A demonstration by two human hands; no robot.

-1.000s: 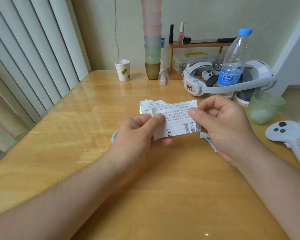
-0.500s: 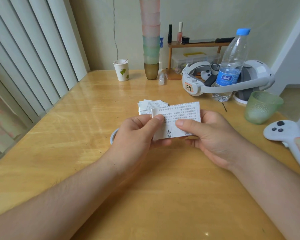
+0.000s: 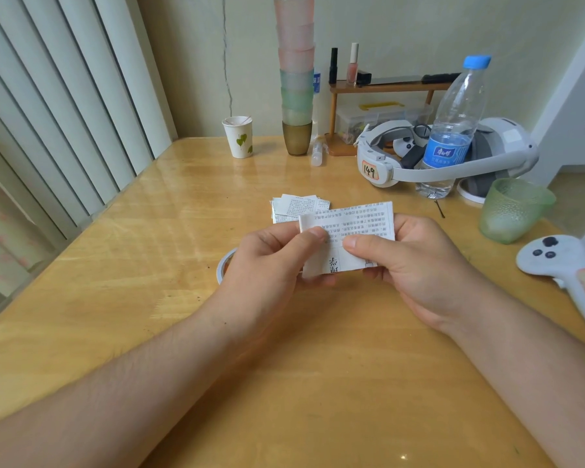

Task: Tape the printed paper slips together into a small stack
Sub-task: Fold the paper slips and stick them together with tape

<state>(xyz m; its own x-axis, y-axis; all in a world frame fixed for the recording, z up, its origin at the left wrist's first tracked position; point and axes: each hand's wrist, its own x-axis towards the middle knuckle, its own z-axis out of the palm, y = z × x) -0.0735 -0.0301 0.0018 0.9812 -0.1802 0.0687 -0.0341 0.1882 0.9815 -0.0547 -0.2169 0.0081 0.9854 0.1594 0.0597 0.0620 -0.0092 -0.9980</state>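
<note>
A person seated at a wooden table (image 3: 122, 298) holds a printed paper slip (image 3: 348, 231) in both hands above the tabletop, its text facing the camera. The left hand (image 3: 274, 261) pinches the slip's left edge, thumb pressed on the front and the other fingers curled behind the paper; the right hand (image 3: 416, 261) clamps the slip's right half, thumb laid flat across the printed face and the fingers wrapped behind it. Just beyond the held slip, toward the wall, a loose pile of paper slips (image 3: 296, 209) lies flat on the table, partly hidden by the slip's upper left corner. A roll of tape (image 3: 224, 268) lies on the table to the left of the slip, mostly covered by the left hand, with only a pale arc of its rim showing. Farther back from the slip stand a white paper cup (image 3: 238, 136) with a leaf print, a tall stack of tinted cups (image 3: 296, 72) and a small wooden shelf (image 3: 385, 87) carrying cosmetic bottles. To the right of the slip are a white headset (image 3: 453, 157), a plastic water bottle (image 3: 453, 130) with a blue cap, a green glass tumbler (image 3: 514, 209) and a white hand controller (image 3: 568, 268). Vertical blinds (image 3: 58, 106) hang to the left of the table.
</note>
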